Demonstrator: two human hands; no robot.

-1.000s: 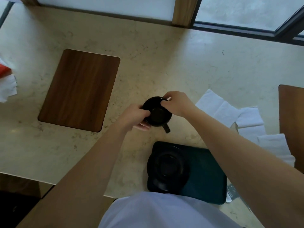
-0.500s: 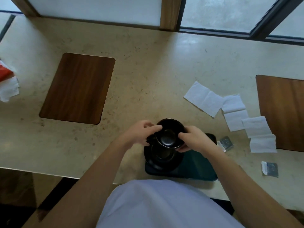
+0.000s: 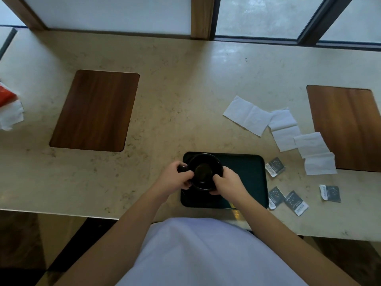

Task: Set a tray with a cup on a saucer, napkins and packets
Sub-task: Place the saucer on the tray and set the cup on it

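Note:
A black cup point(image 3: 204, 171) sits upright over the left part of a dark green tray point(image 3: 247, 172) near the table's front edge. Both hands grip the cup: my left hand point(image 3: 176, 177) at its left side by the handle, my right hand point(image 3: 226, 182) at its lower right. The saucer under the cup is hidden by the cup and my hands. Several white napkins point(image 3: 280, 124) lie spread out to the right of the tray. Several dark packets point(image 3: 275, 167) lie beside the tray's right edge.
Two wooden insets mark the beige stone table point(image 3: 165, 100), one at the left point(image 3: 94, 110) and one at the right point(image 3: 346, 126). A red and white bundle point(image 3: 9, 108) lies at the far left edge. Windows run along the back.
Both hands carried the cup from the table beyond the tray back toward me and down over the saucer on the tray. The handle now points left.

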